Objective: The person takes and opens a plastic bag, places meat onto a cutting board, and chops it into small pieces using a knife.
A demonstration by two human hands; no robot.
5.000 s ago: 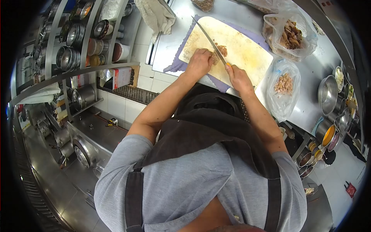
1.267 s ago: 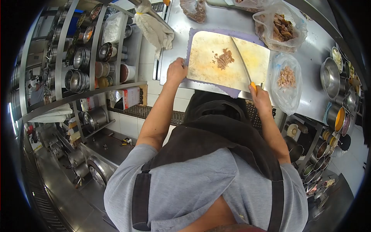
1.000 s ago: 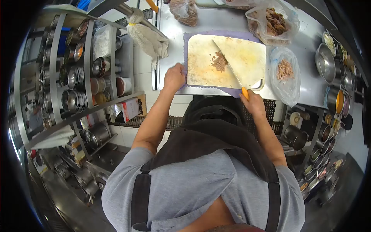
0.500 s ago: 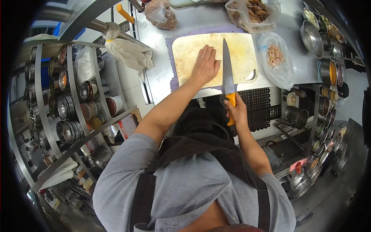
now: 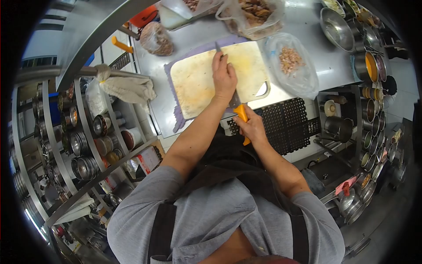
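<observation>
My right hand [image 5: 252,126] grips the yellow handle [image 5: 241,112] of a large kitchen knife near the front edge of the table. The blade [image 5: 234,101] points away from me over a worn, cream-coloured cutting board [image 5: 193,86]. Across the middle of the blade lies my left hand [image 5: 225,81], fingers extended forward and somewhat apart, hiding most of the steel. Only the tip and a short stretch near the handle show. Whether the left fingers press on the blade cannot be made out. Under the board is a purple cloth [image 5: 179,119].
Right of the board lies a clear bag of chopped pinkish pieces [image 5: 291,61]. Behind stand a bag of brown food [image 5: 255,13] and a tied bag [image 5: 157,38]. A metal bowl [image 5: 337,28] is at the right. A towel [image 5: 125,86] hangs from a rail at left.
My left hand has gone from the bare board onto the knife blade. The knife now tilts leftward, still in my right hand. The view has turned, shifting the board left.
</observation>
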